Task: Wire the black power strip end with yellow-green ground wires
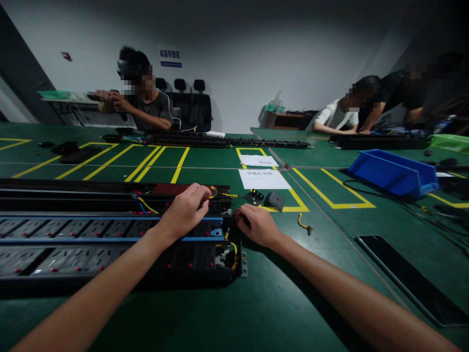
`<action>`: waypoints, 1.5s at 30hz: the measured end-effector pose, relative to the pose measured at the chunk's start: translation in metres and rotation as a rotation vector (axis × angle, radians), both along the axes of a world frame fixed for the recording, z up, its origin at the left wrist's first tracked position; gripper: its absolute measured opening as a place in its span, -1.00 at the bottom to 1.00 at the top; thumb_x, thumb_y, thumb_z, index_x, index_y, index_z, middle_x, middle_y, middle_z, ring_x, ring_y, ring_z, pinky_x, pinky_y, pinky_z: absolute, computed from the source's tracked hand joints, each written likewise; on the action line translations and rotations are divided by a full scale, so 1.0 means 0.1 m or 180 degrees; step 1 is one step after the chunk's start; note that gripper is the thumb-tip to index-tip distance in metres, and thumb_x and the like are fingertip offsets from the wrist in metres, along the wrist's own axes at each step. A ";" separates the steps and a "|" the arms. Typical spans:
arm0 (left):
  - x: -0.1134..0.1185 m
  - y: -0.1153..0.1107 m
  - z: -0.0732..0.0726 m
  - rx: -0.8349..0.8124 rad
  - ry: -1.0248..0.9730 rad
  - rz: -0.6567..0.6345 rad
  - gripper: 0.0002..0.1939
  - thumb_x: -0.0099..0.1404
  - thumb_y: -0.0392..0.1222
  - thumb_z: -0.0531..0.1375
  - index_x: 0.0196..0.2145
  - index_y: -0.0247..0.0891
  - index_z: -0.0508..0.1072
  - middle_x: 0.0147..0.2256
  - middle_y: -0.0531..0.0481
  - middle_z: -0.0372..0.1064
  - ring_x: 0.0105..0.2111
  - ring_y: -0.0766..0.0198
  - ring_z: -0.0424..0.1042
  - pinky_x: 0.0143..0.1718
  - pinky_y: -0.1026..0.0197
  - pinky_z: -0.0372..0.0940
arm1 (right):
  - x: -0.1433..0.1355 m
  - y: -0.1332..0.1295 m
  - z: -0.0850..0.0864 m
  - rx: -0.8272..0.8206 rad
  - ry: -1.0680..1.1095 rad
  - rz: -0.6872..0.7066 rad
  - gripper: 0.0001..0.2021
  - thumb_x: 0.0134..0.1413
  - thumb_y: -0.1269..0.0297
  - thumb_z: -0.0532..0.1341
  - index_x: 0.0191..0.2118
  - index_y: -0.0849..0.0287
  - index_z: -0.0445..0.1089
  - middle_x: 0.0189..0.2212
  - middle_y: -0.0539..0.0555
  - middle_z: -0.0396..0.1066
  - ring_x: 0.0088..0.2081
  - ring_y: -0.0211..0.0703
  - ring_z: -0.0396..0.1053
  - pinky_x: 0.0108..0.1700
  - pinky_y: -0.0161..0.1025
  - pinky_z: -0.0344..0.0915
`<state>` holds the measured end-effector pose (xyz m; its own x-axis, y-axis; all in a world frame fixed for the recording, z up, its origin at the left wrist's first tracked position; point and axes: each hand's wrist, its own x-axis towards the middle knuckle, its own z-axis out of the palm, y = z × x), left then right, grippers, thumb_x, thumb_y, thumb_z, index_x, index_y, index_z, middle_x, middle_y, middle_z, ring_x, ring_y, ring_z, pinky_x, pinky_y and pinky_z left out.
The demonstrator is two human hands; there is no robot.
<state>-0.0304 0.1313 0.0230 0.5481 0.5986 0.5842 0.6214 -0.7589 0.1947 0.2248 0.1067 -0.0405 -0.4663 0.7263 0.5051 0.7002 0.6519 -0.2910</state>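
Observation:
Several long black socket strips lie side by side on the green table at the left. My left hand is over the strips near their right ends, its fingers curled beside a green-yellow wire; what its fingertips grip is hidden. At the end of the strip with blue edges, my right hand has its fingers curled against the strip's end, and I cannot make out anything in it. A yellow wire loops out of the nearest strip's end by a metal bracket.
Black end pieces and paper sheets lie beyond my right hand. To the right are a short yellow wire, a phone, black cables and a blue bin. Several people work across the table.

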 end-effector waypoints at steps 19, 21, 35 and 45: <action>-0.04 0.04 -0.04 -0.0054 -0.0063 0.0050 -0.81 0.31 -0.44 0.14 -0.18 -0.27 0.48 -0.19 -0.06 0.30 -0.19 0.21 0.41 -0.09 0.07 0.40 | -0.02 0.01 -0.02 0.0032 -0.0016 -0.0116 -0.91 0.17 0.46 0.15 -0.27 0.14 0.35 -0.40 0.03 0.40 -0.39 -0.17 0.32 -0.35 -0.30 0.09; -0.03 0.04 -0.04 -0.0111 -0.0055 0.0066 -0.83 0.31 -0.44 0.14 -0.20 -0.27 0.47 -0.20 -0.06 0.30 -0.20 0.21 0.41 -0.10 0.07 0.40 | -0.02 0.01 -0.02 0.0024 -0.0014 -0.0110 -0.91 0.18 0.46 0.15 -0.27 0.14 0.35 -0.40 0.03 0.40 -0.38 -0.17 0.32 -0.35 -0.30 0.09; 0.00 -0.05 0.06 -0.0322 0.0495 -0.0126 -0.91 0.35 -0.36 0.16 -0.22 -0.27 0.44 -0.20 -0.08 0.34 -0.22 0.19 0.42 -0.15 0.11 0.35 | -0.02 0.01 -0.01 0.0034 -0.0039 -0.0133 -0.92 0.18 0.45 0.15 -0.27 0.14 0.34 -0.41 0.02 0.39 -0.39 -0.18 0.30 -0.36 -0.30 0.08; -0.02 -0.02 0.06 -0.0488 0.0533 -0.0201 -0.95 0.35 -0.27 0.15 -0.24 -0.23 0.41 -0.25 -0.04 0.40 -0.24 0.19 0.41 -0.20 0.15 0.28 | -0.02 0.02 -0.04 0.0053 -0.0009 -0.0121 -0.91 0.18 0.46 0.15 -0.27 0.13 0.35 -0.41 0.02 0.39 -0.39 -0.18 0.32 -0.35 -0.30 0.09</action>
